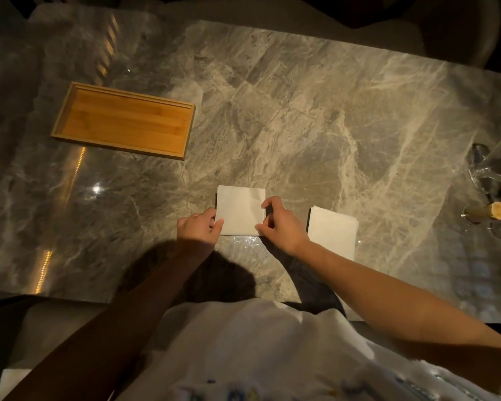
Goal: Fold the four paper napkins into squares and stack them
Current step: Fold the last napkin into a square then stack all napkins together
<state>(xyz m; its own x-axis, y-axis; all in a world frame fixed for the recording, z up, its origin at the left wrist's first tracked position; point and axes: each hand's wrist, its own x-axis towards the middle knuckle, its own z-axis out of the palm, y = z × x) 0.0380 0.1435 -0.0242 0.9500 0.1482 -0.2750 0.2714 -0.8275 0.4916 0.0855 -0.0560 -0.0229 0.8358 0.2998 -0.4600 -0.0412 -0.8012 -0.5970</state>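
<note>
My left hand (198, 228) and right hand (278, 224) pinch napkin (239, 211) at near corners. Likely thin, limp, tears easily: hold edges lightly. Stack (334, 231) beside.

1. Napkin (240, 211): on the table (301, 125), centre, near the front edge.
2. Napkin pile (333, 230): just right of the napkin, not touching it.
3. Tray (123, 124): behind both, well to the left.
4. Glasses (486, 166): at the table's right edge.
</note>
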